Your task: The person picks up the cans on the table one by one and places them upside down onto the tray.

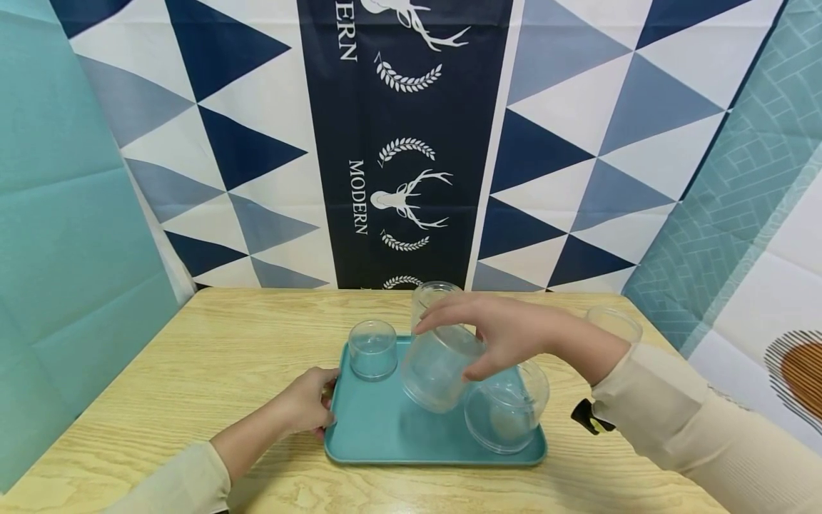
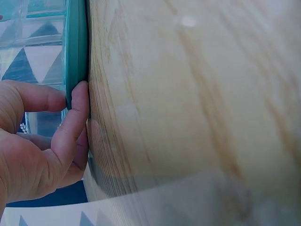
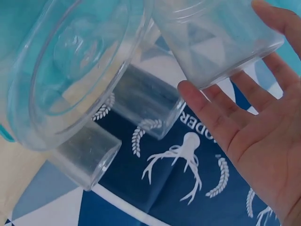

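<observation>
My left hand [image 1: 307,401] pinches the left rim of a teal tray [image 1: 379,435], thumb on one side and fingers beneath, as the left wrist view [image 2: 56,146] shows. Over the tray's middle, my right hand [image 1: 497,330] holds a clear jar [image 1: 429,373] by its upper end, thumb and fingers spread around it. That jar [image 3: 221,44] is tilted; whether its lower end touches the tray I cannot tell. At the tray's back left stands a short clear container [image 1: 372,353]. A wider clear container [image 1: 504,421] sits at the front right.
Behind the right hand stands a taller clear jar [image 1: 424,303], near the tray's back edge. Another clear container [image 1: 614,323] is on the wooden table [image 1: 257,328] at the right, partly behind the forearm. A patterned cloth [image 1: 404,143] hangs behind the table.
</observation>
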`<state>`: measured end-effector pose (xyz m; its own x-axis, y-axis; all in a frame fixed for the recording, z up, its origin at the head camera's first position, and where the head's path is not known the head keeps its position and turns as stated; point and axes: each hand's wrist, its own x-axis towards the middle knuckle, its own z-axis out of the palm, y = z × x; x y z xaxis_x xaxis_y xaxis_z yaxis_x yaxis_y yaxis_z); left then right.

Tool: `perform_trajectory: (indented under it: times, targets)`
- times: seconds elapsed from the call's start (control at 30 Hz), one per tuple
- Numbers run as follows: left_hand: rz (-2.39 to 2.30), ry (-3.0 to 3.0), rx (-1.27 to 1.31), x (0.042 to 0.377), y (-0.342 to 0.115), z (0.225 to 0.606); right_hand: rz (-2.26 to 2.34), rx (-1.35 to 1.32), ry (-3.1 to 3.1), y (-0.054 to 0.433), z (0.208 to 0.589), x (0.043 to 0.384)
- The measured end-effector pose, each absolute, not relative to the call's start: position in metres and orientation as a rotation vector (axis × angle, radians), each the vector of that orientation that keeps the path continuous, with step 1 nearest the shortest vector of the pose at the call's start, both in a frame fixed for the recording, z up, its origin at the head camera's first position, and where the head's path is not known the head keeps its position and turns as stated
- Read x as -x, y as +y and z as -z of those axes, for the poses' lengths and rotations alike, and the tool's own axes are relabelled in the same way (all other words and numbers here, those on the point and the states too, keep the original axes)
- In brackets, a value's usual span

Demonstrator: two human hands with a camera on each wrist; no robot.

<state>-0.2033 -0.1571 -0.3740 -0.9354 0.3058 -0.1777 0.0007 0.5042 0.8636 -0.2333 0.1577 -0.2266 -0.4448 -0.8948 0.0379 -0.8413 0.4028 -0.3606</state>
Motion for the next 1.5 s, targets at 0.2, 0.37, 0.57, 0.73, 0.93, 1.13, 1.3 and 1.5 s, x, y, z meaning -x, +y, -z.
perform_trajectory:
  times: [0.2,0.37,0.57,0.73,0.93,1.13,1.3,1.5]
  targets:
    - [-1.405,2.446,-0.246,0.204,-0.156,0.374,0.290,1.621,2.532,0.146,0.231,0.229]
    - [-1.405,2.444,-0.237,0.203,-0.156,0.374,0.164,1.610,2.548,0.139,0.234,0.226]
    - [-1.415,2.435,-0.234,0.203,-0.156,0.373,0.069,1.628,2.515,0.130,0.239,0.225]
    - [-1.418,2.424,-0.254,0.203,-0.157,0.374,-0.006,1.598,2.484,0.121,0.243,0.224]
    - [-1.420,2.426,-0.257,0.202,-0.157,0.374,-0.121,1.564,2.468,0.110,0.250,0.221]
    - [-1.421,2.429,-0.232,0.201,-0.156,0.373,-0.209,1.541,2.474,0.103,0.256,0.221]
    - [-1.426,2.429,-0.219,0.201,-0.155,0.373,-0.261,1.549,2.483,0.099,0.260,0.222]
    - [-1.422,2.436,-0.199,0.201,-0.155,0.374,-0.332,1.562,2.464,0.095,0.267,0.222]
